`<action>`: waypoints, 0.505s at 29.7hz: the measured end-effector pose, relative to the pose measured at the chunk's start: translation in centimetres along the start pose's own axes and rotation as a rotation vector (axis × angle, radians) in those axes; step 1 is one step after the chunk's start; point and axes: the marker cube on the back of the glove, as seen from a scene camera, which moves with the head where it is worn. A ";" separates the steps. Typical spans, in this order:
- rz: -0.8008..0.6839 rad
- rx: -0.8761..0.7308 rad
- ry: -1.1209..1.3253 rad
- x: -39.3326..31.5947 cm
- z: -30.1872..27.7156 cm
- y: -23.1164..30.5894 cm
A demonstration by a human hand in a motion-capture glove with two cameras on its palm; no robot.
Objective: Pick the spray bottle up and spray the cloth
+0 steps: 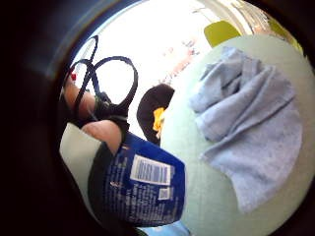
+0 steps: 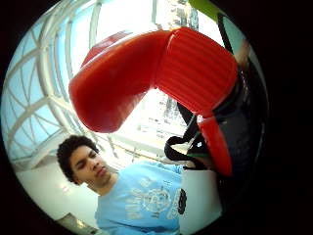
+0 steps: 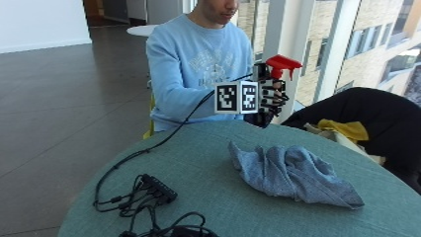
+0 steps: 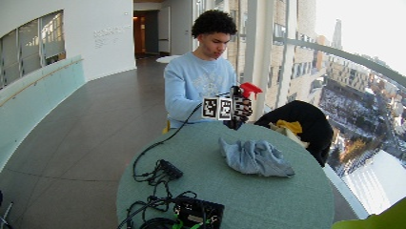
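Hand [image 3: 268, 101] lifting spray bottle [image 3: 273, 79] off table, fingers curling round its neck
Rigid plastic, probably light, slick label; gripping under red trigger suits it; soft limp cloth [image 3: 289, 174] lying on table below and ahead of fingers

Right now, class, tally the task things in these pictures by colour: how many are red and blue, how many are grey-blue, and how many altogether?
Red and blue: 1, the spray bottle, held off the table in the gloved right hand.
Grey-blue: 1, the cloth, lying crumpled on the green table.
Total: 2.
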 end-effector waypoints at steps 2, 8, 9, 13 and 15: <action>-0.038 0.004 -0.039 -0.1 1.8 -0.7; -0.128 0.003 -0.110 0.6 7.3 -2.1; -0.138 -0.004 -0.113 0.9 8.2 -2.2; -0.162 -0.046 -0.119 2.7 11.4 -2.7; -0.160 -0.059 -0.123 3.6 12.7 -2.8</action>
